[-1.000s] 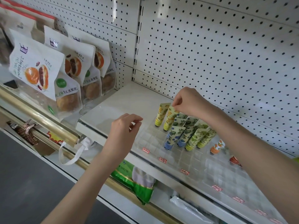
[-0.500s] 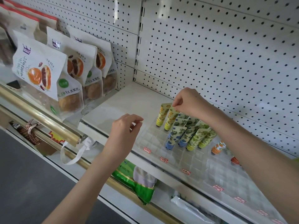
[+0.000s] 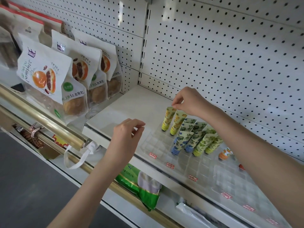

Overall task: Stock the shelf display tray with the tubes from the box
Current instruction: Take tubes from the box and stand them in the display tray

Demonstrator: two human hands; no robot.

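While right fingers (image 3: pixel 178 102) pinch a yellow tube (image 3: pixel 168 119) | left fingers (image 3: pixel 138 125) loosely curled, empty | white shelf (image 3: pixel 131 109), pegboard wall (image 3: pixel 213 55)

The white shelf (image 3: pixel 131 107) (pegboard (image 3: pixel 230 55) behind it) carries a clear, compartmented display tray (image 3: pixel 153 143) at its front edge. A second clear tray (image 3: pixel 233 181) sits just beside it on the right. Small red labels (image 3: pixel 153 155) run along the front.

Tubes (image 3: pixel 185 140) in tray (image 3: pixel 154 143) on shelf (image 3: pixel 131 109); bags (image 3: pixel 44 74) left, perhaps lower.

Bright, even light, soft shadows, edges bowed
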